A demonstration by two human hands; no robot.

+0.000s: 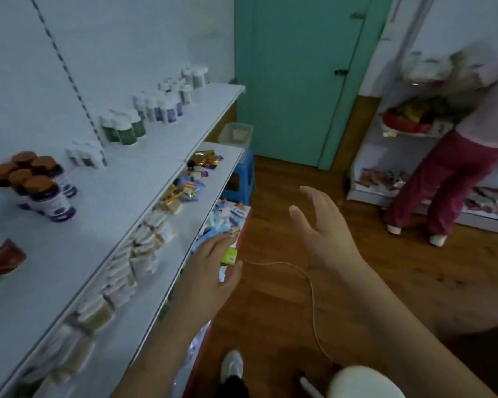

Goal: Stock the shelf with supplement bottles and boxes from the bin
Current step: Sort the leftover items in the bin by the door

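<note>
Both of your hands hang empty over the aisle: left hand [210,271] with fingers [216,244] straight, reaching toward the lower shelves, right hand [322,228] with fingers loosely spread above the wooden floor [385,282]. Supplement bottles [45,182] stand in groups on the top shelf [104,225]. The bin cannot be identified; frame blurred.
</note>
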